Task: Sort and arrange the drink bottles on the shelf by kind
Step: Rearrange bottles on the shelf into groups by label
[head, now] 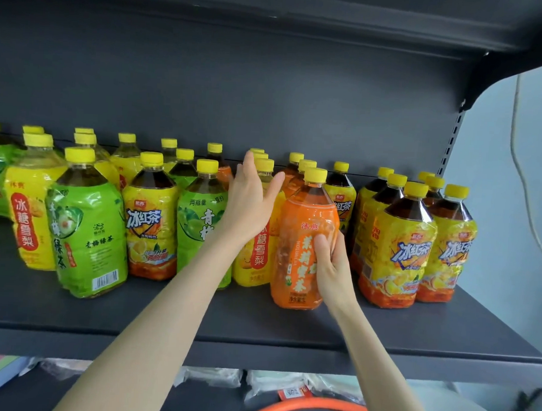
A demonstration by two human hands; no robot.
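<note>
Many yellow-capped drink bottles stand on a dark grey shelf (258, 326). My right hand (332, 270) grips an orange-labelled bottle (296, 237) at the front, right of centre, standing upright. My left hand (251, 198) is spread with straight fingers in front of a yellow pear-drink bottle (260, 254), just left of the orange one; whether it touches is unclear. A green-labelled bottle (200, 227) stands left of that hand. Yellow iced-tea bottles (398, 248) are grouped at the right. Left of centre, green (88, 228), yellow (30, 213) and iced-tea (151, 225) bottles are mixed.
The shelf's back panel and an upper shelf (271, 16) close in above. A perforated upright (451, 141) bounds the right end. Below, a lower shelf holds plastic-wrapped packets (274, 384) and an orange hose (310, 407).
</note>
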